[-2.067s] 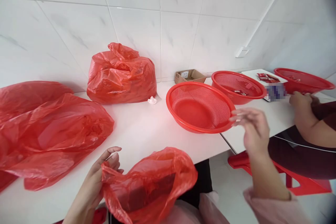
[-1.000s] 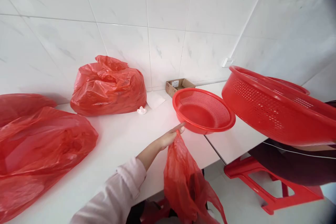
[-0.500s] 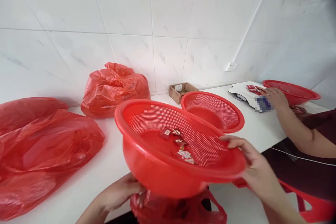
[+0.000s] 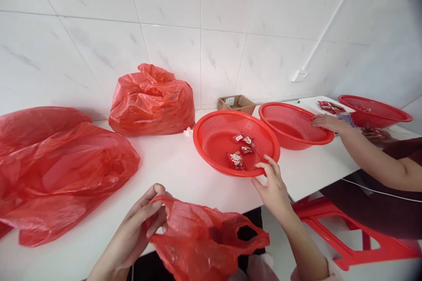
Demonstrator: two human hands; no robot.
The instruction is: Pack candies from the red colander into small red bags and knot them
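Note:
My left hand [image 4: 145, 219] pinches the edge of a thin red plastic bag [image 4: 201, 237], which hangs crumpled at the table's front edge with a handle loop spread to the right. With fingers over the rim and thumb beneath, my right hand [image 4: 272, 186] holds the near right side of a red plastic basket [image 4: 211, 158] with perforated walls. The basket rests on the white table. Several small red wrapped packets [image 4: 235, 160] lie in its bottom. What the bag contains is hidden.
Two full red bags, one on the left [image 4: 66, 175] and one by the wall [image 4: 151, 105], sit near a cardboard box [image 4: 236, 104]. A co-worker's hand [image 4: 329, 124] touches a second red basket [image 4: 290, 140]. Further right are packets [image 4: 330, 107], another basket [image 4: 376, 112] and a red stool [image 4: 356, 246].
The basket went from tilted above the bag down onto the table, and its packets stay inside. My left hand now shows the bag's edge. The co-worker's hand moved to the second basket.

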